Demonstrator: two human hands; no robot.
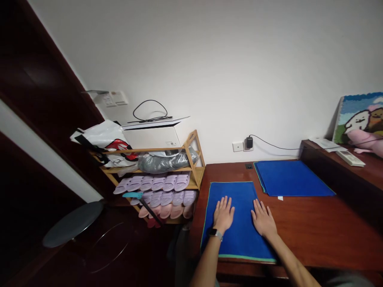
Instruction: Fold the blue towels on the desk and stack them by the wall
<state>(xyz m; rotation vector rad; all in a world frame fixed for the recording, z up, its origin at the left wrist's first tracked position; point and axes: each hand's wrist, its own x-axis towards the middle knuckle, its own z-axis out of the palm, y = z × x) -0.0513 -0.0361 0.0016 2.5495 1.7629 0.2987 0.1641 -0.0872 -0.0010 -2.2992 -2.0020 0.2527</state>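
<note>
A blue cloth [239,235] with green edging lies folded flat on the brown wooden desk, close to its left and front edges. My left hand [224,215] rests palm down on the cloth, fingers stretched out, with a watch on the wrist. Along the cloth's right side lies my right hand [263,219], also flat with its fingers spread. Neither hand grips anything. Farther back on the right, more blue cloths [295,178] with green edges lie in a flat stack, with a small white tag [280,198] at the front.
Left of the desk [317,231] stands a wooden rack [196,171] with several slippers, bags and a white box [152,137]. A black charger [249,141] is plugged into the wall, its cable running right. A round stool [73,223] stands at lower left. A raised ledge holds a pink plush toy [366,141].
</note>
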